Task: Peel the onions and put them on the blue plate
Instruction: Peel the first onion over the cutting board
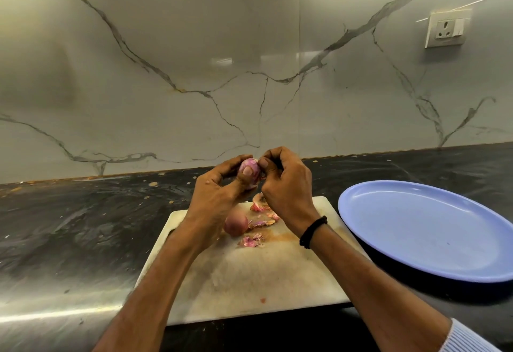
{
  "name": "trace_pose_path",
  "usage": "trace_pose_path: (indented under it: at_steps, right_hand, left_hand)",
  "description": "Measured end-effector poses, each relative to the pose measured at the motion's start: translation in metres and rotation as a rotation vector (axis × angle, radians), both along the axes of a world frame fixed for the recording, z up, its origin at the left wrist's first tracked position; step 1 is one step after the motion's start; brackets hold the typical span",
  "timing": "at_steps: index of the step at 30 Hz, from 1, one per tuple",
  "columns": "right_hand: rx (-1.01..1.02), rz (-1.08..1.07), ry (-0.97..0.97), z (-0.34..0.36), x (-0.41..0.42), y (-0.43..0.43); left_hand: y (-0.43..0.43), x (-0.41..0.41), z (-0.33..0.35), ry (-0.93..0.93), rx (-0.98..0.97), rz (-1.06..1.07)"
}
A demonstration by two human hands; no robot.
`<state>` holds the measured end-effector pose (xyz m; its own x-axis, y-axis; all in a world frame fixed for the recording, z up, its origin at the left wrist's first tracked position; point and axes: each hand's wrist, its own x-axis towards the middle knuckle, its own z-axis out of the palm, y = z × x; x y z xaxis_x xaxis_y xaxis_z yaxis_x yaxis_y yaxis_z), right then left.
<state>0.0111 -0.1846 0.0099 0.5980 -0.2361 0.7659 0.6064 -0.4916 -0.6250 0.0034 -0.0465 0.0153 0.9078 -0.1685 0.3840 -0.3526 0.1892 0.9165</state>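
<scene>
My left hand (219,193) grips a small purple onion (251,167) above the far edge of the white cutting board (249,276), thumb pressed on its front. My right hand (286,182) pinches the onion's right side with curled fingers, at its skin. A second onion (235,224), still in its pinkish skin, lies on the board just below my left hand. Loose peel scraps (259,222) lie on the board around it. The blue plate (433,229) sits to the right of the board and holds nothing.
The board lies on a dark stone counter (83,226) with scattered crumbs. A marble-look wall (249,74) rises behind it, with a wall socket (447,29) at the upper right.
</scene>
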Motion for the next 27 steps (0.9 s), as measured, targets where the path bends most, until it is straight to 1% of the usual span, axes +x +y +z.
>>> trace_pose_path:
  at_steps: [3, 6, 8, 9, 14, 17, 22, 25, 27]
  right_hand:
    - [0.013, 0.044, 0.091, 0.003, -0.002, 0.001]
    - [0.156, 0.077, 0.211, 0.005, 0.002, -0.004]
    - [0.239, 0.083, 0.233, 0.005, 0.003, -0.01]
    - [0.25, 0.087, 0.232, 0.006, 0.003, -0.012]
    - [0.164, 0.147, 0.223, 0.007, -0.001, -0.012]
    - [0.157, 0.17, 0.161, 0.006, 0.0, -0.01]
    - [0.106, 0.199, 0.092, 0.006, -0.001, -0.009]
    - [0.011, 0.205, 0.107, 0.005, 0.0, -0.009]
    - [-0.055, 0.263, 0.136, 0.005, 0.0, -0.007]
  left_hand:
    - [0.002, -0.002, 0.002, 0.008, -0.011, 0.004]
    - [0.002, -0.003, 0.003, 0.034, -0.058, -0.031]
    - [0.001, -0.002, 0.004, 0.066, -0.1, -0.042]
    - [0.001, -0.001, 0.003, 0.078, -0.109, -0.035]
    - [0.002, 0.001, 0.003, 0.068, -0.092, 0.023]
    - [0.003, 0.001, 0.003, 0.017, -0.075, 0.046]
    - [0.004, 0.004, 0.003, 0.019, -0.125, 0.064]
    - [0.003, 0.005, 0.003, 0.043, -0.143, 0.101]
    - [0.003, 0.006, 0.003, 0.057, -0.14, 0.125]
